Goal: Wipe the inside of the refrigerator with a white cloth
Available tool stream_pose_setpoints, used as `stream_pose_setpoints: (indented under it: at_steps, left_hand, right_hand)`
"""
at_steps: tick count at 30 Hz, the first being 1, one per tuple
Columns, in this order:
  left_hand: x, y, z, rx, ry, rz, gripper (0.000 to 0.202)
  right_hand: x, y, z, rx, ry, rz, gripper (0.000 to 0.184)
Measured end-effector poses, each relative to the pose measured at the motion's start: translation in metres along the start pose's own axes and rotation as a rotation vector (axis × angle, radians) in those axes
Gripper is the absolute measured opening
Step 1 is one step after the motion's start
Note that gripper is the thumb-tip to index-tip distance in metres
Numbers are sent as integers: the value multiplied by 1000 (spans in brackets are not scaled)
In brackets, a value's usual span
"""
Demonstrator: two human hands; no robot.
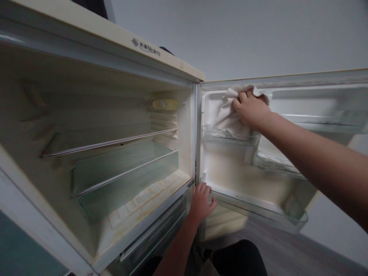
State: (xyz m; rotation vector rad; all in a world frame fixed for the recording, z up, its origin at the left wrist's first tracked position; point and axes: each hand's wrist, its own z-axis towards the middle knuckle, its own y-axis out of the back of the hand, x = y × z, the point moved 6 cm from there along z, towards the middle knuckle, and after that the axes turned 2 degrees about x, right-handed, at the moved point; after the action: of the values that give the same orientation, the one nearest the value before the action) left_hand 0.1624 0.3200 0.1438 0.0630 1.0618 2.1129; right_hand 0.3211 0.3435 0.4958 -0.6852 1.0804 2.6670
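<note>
An old cream fridge (161, 57) stands open with its compartment bare. My right hand (250, 110) is closed on a white cloth (228, 117) and presses it against the upper inside of the open door (287, 82), above a clear door shelf (230, 136). My left hand (201, 201) rests low at the hinge side, fingers curled over the bottom edge of the door where it meets the cabinet. It holds nothing else.
Inside the fridge are two glass shelves (115, 143) and a yellowish lamp cover (165, 104). Lower clear door racks (276, 163) run across the door. A drawer front (155, 237) sits below. My dark-clad knee (238, 258) is over a grey floor (290, 253).
</note>
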Motion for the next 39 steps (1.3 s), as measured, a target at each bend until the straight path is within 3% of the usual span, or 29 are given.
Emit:
stream_pose_setpoints:
  at_steps: [5,9,11,16,19,22,29,35,39]
  left_hand:
    - [-2,1,0,5,3,-6,21]
    - [-4,1,0,11,16,-13,20]
    - [-5,1,0,7,24,-10,20]
    - [-5,0,-1,-13,25,-7,21]
    - [-4,-1,-1,-31,8,-11,21]
    - [-1,-1,-1,-31,-4,-11,22]
    - [-1,1,0,-36,-12,-2,21]
    - [-2,1,0,-54,-26,11,21]
    - [1,-1,-1,-61,-23,16,22]
  right_hand:
    - [-9,-23,1,205,-96,-9,47]
    - [10,-30,4,515,51,-25,31]
    - [23,-29,6,577,137,36,27]
    - [66,-25,22,451,419,151,31]
    - [79,-24,31,361,480,98,31]
    - [75,-26,30,382,450,85,31]
    - [26,-38,-1,667,184,14,26]
    - [19,-30,-7,625,122,62,25]
    - [16,-17,-2,500,103,41,32]
